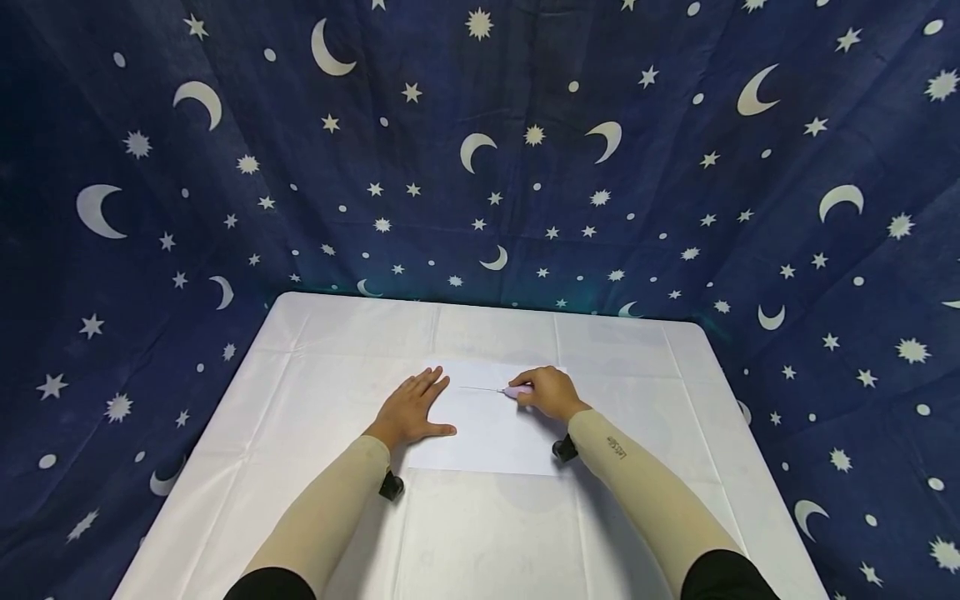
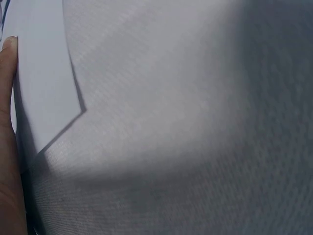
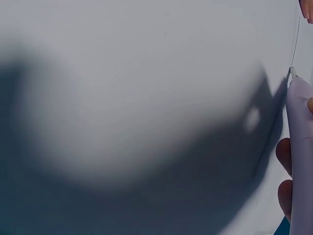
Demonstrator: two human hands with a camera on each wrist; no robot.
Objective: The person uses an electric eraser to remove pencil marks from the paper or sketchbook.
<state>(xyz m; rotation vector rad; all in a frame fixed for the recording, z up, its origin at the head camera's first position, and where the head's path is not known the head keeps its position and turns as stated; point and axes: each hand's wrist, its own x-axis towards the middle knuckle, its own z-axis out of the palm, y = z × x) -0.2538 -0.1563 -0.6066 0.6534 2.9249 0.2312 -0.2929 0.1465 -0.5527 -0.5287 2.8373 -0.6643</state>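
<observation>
A white sheet of paper [image 1: 480, 437] lies on the table with a thin dark line [image 1: 478, 387] across its upper part. My left hand [image 1: 411, 410] rests on the sheet's left side, fingers spread; its thumb [image 2: 7, 83] shows at the edge of the left wrist view. My right hand [image 1: 551, 393] grips a lavender utility knife [image 1: 517, 391], pointing left. In the right wrist view, the knife's [image 3: 299, 112] small pale tip [image 3: 293, 72] meets the line on the paper. Whether the line is drawn or cut, I cannot tell.
A white cloth with fold creases covers the table [image 1: 337, 333]. Behind and beside it hangs a dark blue curtain [image 1: 435, 108] with moons and stars. Black wrist cameras [image 1: 392, 485] sit under both forearms.
</observation>
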